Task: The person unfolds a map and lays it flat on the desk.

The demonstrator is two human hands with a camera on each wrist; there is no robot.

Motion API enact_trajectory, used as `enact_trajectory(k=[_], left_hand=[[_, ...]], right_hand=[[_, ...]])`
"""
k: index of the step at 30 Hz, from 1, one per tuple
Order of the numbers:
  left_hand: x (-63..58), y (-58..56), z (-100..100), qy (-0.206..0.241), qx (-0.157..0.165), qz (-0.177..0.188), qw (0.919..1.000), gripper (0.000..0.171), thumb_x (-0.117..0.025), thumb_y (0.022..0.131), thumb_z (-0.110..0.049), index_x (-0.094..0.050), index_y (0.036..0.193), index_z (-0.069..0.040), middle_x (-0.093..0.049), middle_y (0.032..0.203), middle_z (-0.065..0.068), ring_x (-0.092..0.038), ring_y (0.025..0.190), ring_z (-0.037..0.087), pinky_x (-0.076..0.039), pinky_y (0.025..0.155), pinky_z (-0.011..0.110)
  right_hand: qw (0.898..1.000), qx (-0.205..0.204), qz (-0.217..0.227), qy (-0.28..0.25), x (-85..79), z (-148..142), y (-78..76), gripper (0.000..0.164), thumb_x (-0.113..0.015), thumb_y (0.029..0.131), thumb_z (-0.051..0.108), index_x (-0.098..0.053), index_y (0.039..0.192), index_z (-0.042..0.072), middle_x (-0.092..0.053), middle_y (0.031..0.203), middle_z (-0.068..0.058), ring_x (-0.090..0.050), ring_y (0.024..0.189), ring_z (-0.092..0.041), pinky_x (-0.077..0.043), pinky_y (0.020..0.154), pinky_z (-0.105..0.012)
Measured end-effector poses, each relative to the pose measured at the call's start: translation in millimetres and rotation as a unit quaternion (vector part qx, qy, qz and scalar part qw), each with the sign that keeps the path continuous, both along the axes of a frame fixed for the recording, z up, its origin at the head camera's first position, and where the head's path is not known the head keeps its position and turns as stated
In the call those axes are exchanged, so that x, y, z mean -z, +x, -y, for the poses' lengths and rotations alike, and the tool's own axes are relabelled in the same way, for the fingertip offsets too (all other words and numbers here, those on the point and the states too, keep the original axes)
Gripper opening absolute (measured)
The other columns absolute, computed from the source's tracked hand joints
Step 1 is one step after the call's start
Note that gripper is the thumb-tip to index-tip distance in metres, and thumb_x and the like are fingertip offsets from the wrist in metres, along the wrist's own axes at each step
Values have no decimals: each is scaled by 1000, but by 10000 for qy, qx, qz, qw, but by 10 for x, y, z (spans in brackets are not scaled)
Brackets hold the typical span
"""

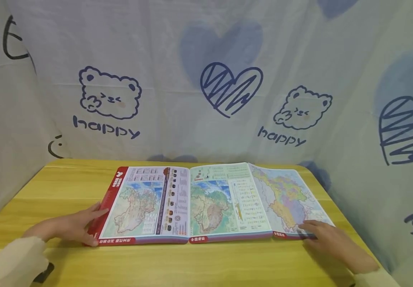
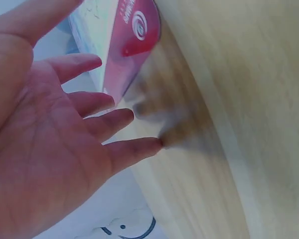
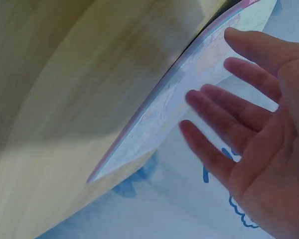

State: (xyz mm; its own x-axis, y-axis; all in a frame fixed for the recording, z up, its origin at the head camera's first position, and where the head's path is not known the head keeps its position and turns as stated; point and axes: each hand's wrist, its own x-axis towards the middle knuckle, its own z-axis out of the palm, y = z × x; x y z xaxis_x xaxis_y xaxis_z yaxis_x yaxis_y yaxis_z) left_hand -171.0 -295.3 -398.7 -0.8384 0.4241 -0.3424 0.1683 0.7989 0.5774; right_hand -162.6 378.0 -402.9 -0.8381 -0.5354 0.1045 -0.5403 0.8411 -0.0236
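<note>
A fold-out map (image 1: 211, 211) lies unfolded on the wooden table, three panels side by side. Its left panel (image 1: 134, 211) has a red strip down the outer side; the right panel (image 1: 286, 193) shows a colourful map. My left hand (image 1: 71, 225) is at the red strip, thumb near the front corner and fingers spread. In the left wrist view, that hand (image 2: 55, 134) has straight fingers beside the red cover (image 2: 134, 45). My right hand (image 1: 326, 237) rests at the front edge of the right panel. Seen from the right wrist, the hand (image 3: 264, 134) has extended fingers and grips nothing.
The yellow wooden table (image 1: 228, 263) extends in front of the map and to its sides. A pale cloth (image 1: 170, 131) printed with hearts, bears and "happy" hangs behind and at both sides. A dark object (image 1: 44, 273) shows beneath the left sleeve.
</note>
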Motion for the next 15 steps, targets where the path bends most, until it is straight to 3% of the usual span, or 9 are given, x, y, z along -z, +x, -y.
enact_trajectory(k=[3, 7, 11, 15], left_hand=[[-7, 36, -57, 1, 82, -240, 9997, 99, -81, 76, -32, -25, 144, 14, -7, 146, 44, -16, 128, 62, -20, 98, 75], [10, 113, -204, -167, 208, -947, 9951, 102, -83, 72, -40, -31, 144, 11, -16, 148, 39, -20, 130, 59, -22, 98, 74], [14, 168, -412, -543, 340, -1855, 9806, 100, -78, 72, -53, -39, 143, 6, -28, 148, 34, -26, 132, 55, -23, 99, 73], [-28, 181, -638, -735, 360, -2409, 9671, 100, -68, 75, -64, -40, 144, 2, -33, 149, 27, -27, 136, 49, -18, 104, 70]], right_hand=[[9994, 86, 325, -85, 11, 14, -13, 35, -76, 82, 19, -69, 111, 0, -66, 109, -20, -63, 98, -40, -52, 80, -53], [9981, 156, 488, -347, 41, 76, -14, 46, -70, 88, 32, -64, 119, -2, -65, 113, -22, -61, 102, -42, -50, 83, -55], [9977, 183, 402, -519, 51, 223, -20, 61, -67, 89, 44, -59, 129, -1, -59, 123, -26, -57, 108, -45, -48, 84, -59], [9985, 118, 153, -519, 34, 458, -34, 70, -66, 86, 52, -56, 133, 1, -52, 132, -28, -52, 115, -48, -44, 87, -63]])
